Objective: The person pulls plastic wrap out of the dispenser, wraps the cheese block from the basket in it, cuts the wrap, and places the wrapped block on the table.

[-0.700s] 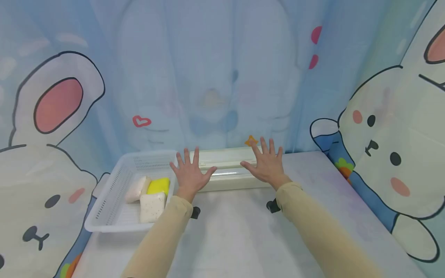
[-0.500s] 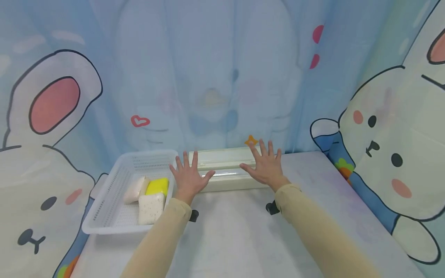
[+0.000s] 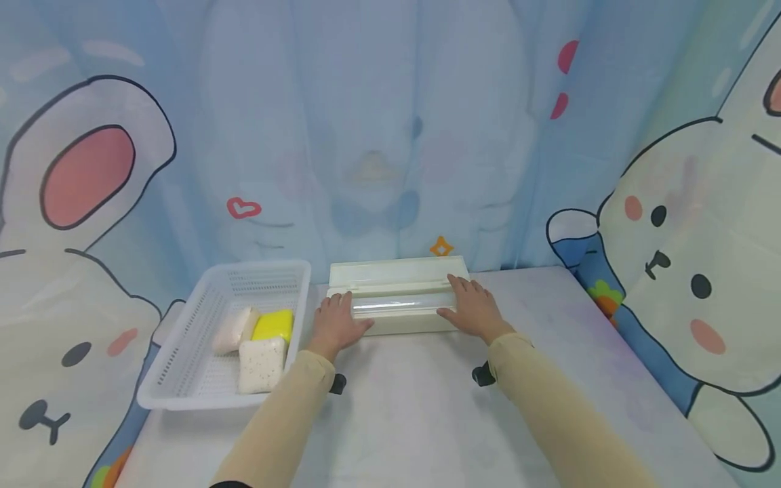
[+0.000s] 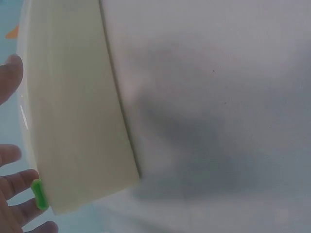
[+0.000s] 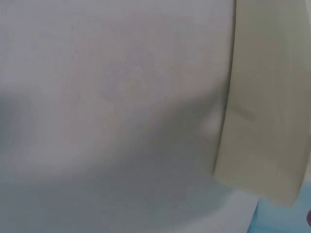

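A long cream cling film dispenser (image 3: 409,324) lies crosswise at the back of the table, its lid (image 3: 396,270) raised behind. Inside, a roll of clear film (image 3: 403,303) shows. My left hand (image 3: 334,327) is at the dispenser's left end, fingers over its top and thumb toward the front. At the opposite end, my right hand (image 3: 476,312) lays its fingers over the top edge. In the left wrist view, spread fingertips sit beside a small green tab (image 4: 40,195) on the dispenser's end. The right wrist view shows the dispenser's cream front (image 5: 265,107), with most of the hand hidden.
To the left stands a white perforated basket (image 3: 183,352). It holds a yellow block (image 3: 273,325), a speckled white block (image 3: 262,366) and a pale pinkish one (image 3: 235,331). A printed blue curtain (image 3: 366,122) hangs behind the white table (image 3: 396,420).
Both hands have come down from spread and raised onto the dispenser's two ends, their fingers bending over its top. The dispenser's raised lid shows more fully now.
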The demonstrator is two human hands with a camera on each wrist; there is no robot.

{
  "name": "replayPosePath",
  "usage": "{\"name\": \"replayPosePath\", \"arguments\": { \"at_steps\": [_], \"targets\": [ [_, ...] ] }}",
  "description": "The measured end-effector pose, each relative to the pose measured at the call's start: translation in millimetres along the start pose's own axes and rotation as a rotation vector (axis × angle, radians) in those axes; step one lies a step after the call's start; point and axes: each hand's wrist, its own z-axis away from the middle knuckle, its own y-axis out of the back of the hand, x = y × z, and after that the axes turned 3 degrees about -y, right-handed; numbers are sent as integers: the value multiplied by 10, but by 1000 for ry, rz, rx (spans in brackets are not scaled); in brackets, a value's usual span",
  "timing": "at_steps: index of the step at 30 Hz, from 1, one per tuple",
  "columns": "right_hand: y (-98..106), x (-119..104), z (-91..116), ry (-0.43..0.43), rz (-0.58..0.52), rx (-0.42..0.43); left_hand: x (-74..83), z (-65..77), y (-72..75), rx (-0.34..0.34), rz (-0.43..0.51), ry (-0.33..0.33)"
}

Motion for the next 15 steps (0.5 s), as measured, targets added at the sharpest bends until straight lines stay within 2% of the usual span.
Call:
{"name": "replayPosePath", "arguments": {
  "at_steps": [4,11,15],
  "targets": [
    [-64,156,-26,-29,-51,-42,-39,-30,-32,-1,24,24],
    [-34,294,-60,-59,-207,-107,-96,-123,0,41,-25,45],
    [3,313,-94,-44,-179,-111,-94,-164,51,42,-7,69]
  ]
}}
